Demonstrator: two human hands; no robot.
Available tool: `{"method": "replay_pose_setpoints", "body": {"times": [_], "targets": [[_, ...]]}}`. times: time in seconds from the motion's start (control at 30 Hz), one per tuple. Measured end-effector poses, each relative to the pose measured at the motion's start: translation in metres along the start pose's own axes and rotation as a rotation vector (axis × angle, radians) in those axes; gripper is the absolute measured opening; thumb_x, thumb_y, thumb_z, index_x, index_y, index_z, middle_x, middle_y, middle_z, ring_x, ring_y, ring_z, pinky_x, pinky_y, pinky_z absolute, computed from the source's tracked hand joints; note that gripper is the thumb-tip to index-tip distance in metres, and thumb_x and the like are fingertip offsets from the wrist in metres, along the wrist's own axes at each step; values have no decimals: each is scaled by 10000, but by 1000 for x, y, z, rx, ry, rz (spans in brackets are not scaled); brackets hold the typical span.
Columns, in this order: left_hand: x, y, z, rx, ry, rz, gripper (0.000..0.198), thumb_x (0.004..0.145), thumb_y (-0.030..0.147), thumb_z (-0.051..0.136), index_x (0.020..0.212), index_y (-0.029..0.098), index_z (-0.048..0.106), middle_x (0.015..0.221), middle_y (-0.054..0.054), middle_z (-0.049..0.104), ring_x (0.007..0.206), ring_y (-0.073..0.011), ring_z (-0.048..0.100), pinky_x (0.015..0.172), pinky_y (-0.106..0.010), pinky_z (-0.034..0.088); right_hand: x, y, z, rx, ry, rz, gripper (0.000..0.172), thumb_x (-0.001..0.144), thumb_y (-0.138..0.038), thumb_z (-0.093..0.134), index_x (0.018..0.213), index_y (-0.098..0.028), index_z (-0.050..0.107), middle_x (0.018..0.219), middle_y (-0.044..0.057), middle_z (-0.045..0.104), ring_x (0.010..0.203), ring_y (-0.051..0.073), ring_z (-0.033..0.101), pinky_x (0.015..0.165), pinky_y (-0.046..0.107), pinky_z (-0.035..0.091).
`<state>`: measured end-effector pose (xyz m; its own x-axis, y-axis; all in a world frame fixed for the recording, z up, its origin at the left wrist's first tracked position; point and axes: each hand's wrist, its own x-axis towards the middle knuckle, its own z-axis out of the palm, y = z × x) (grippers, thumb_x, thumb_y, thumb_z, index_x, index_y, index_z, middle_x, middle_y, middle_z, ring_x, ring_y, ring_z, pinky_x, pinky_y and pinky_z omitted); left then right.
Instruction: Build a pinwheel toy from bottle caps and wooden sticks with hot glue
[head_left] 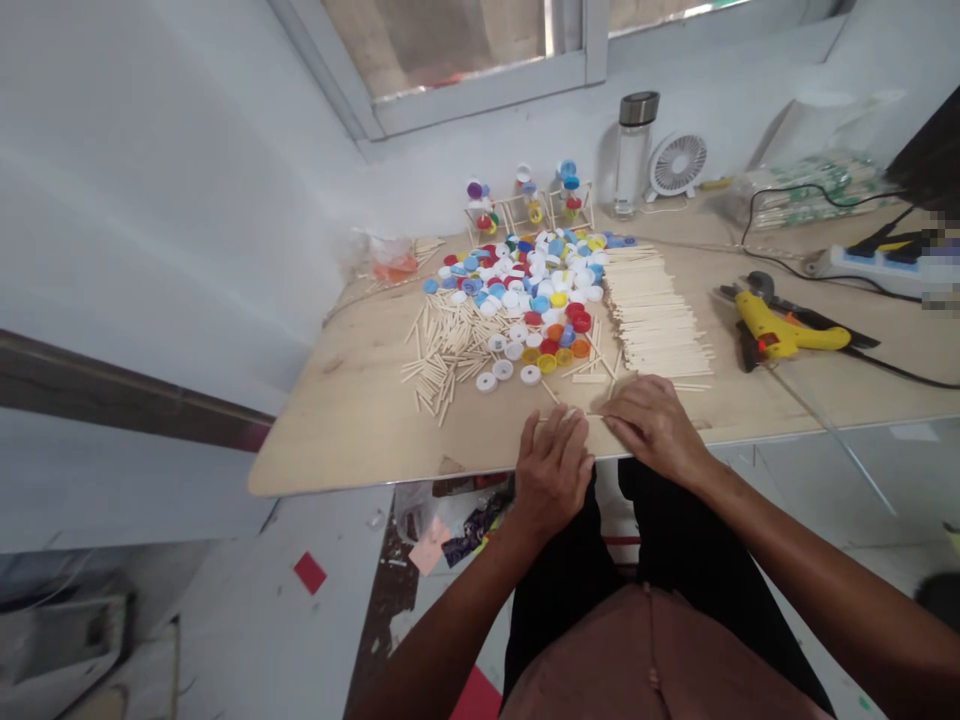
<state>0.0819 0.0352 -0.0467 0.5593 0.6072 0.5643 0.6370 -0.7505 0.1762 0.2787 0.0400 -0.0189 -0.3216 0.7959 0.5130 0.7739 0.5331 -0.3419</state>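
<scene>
My left hand (553, 468) rests at the table's front edge, fingers bent and close together. My right hand (658, 428) is just to its right, thumb and fingers pinched. Between the two hands a short length of a thin wooden stick (592, 416) shows, lying low over the tabletop; both hands' fingers hide the rest. Beyond them lie bottle caps (530, 374) in white, red, yellow, blue and orange. A row of long wooden sticks (656, 310) sits past my right hand, and a heap of short cut sticks (450, 345) is to the left.
A yellow glue gun (787, 328) lies at right by dark-handled cutters (817, 318). Stick frames with caps (529, 205) stand at the back, near a glass bottle (634, 160) and a small fan (677, 166). A power strip (870, 265) with cords is far right.
</scene>
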Motion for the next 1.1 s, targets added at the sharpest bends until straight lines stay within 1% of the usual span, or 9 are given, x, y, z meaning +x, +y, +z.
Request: {"method": "replay_pose_setpoints", "body": {"times": [0.2,0.37,0.5,0.6,0.67,0.73,0.83,0.93,1.1], "targets": [[0,1,-2,-14,12,-12,404,851,166,476,1253,132,506,1240,-134,630,1324,-270,414,1107,-514,267,-1,-2,-2,10,2,28,149,889,-219,528,930,-213,671,885,52,700,901,209,579,894,419,341],[-1,1,-6,-125,90,-61,377,868,134,432,1231,162,527,1220,-129,640,1295,-246,451,1062,-495,345,-4,-2,-2,12,110,69,162,877,-209,519,947,-213,665,873,54,697,876,217,588,870,424,366],[4,-6,-13,-278,220,-182,285,889,139,420,1115,174,590,1077,-102,690,1170,-229,550,962,-446,448,-7,-1,-1,7,197,106,171,875,-186,506,957,-219,652,890,52,696,901,223,587,865,419,382],[21,-19,-21,-262,234,-244,217,900,171,436,1005,175,626,936,-79,700,992,-207,615,877,-391,487,-9,0,0,6,234,120,174,875,-182,505,963,-218,651,905,53,699,912,225,589,870,423,386],[40,-28,-25,-183,135,-233,192,895,201,462,965,183,639,901,-73,700,919,-209,625,851,-382,484,-9,0,0,6,247,120,179,873,-183,506,964,-218,656,905,54,700,917,230,591,877,434,385],[62,-35,-24,-95,-63,-203,174,882,220,483,933,198,648,894,-66,703,891,-221,631,829,-379,481,-9,0,1,2,251,121,186,872,-185,503,964,-220,661,895,54,698,910,233,591,876,441,386],[96,-39,-17,66,-385,-227,152,871,228,496,897,213,645,922,-63,698,888,-221,638,777,-341,480,-9,-1,0,-9,247,129,187,866,-181,500,943,-221,665,869,52,692,893,233,584,859,433,387],[119,-36,-6,132,-495,-236,148,871,238,492,888,211,636,936,-70,692,876,-223,646,721,-319,479,-7,-4,-2,-12,231,139,176,858,-169,500,913,-216,661,847,48,686,875,226,578,844,416,383],[136,-29,3,190,-594,-231,172,864,207,488,917,168,646,937,-124,686,894,-258,656,720,-345,488,-6,-7,-4,-12,204,153,149,853,-155,497,871,-204,637,802,41,669,828,209,559,843,402,364]]}}
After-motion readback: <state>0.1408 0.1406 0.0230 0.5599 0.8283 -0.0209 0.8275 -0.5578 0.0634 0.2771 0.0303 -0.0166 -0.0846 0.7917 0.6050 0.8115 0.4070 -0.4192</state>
